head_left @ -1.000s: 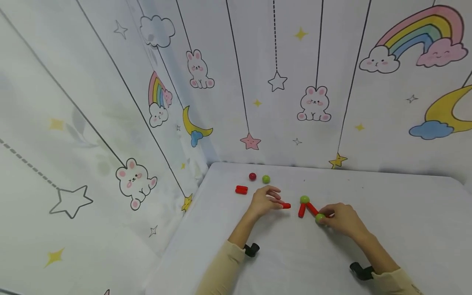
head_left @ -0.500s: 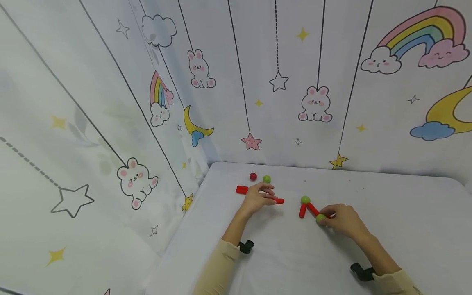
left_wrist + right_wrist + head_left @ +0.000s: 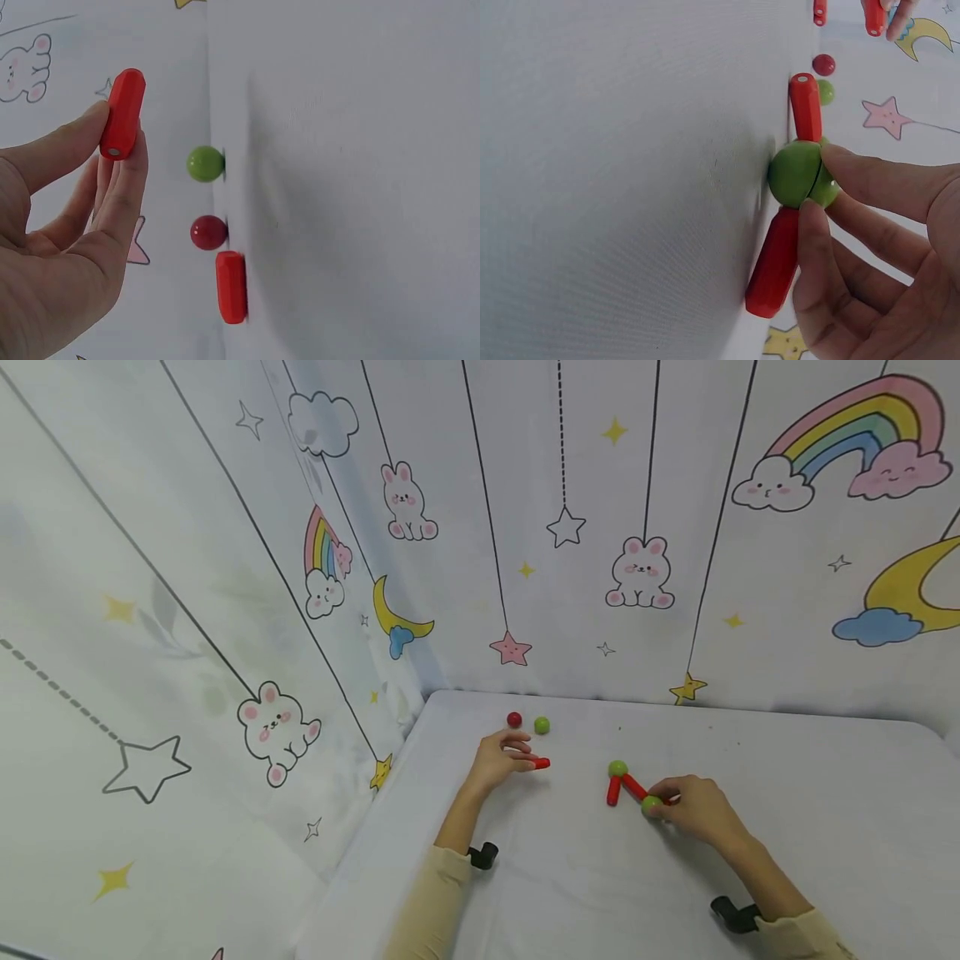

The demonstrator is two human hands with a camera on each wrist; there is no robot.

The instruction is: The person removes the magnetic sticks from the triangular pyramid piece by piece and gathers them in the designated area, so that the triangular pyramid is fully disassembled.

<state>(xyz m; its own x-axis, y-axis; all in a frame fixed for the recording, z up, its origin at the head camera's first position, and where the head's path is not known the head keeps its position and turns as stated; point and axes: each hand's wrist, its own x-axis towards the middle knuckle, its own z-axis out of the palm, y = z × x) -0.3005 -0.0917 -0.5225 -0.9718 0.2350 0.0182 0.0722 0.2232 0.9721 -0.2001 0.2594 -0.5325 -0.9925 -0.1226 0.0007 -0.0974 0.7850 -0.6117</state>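
Between the thumb and fingers of my left hand is a red magnetic rod, raised over the table, with a silver dot on its end. My right hand pinches a green ball on the tabletop. A red rod runs from this ball past my fingertips, partly covered by them in the head view. Another red rod links it to a second green ball. From that second ball a further red rod points toward me.
At the back left of the white table lie a dark red ball and a loose green ball. Near them are loose red rods, hidden behind my left hand in the head view. A patterned curtain borders the table.
My left hand has moved left with its red rod, away from the joined pieces, and now covers the loose rods. The right hand stays on the green ball.
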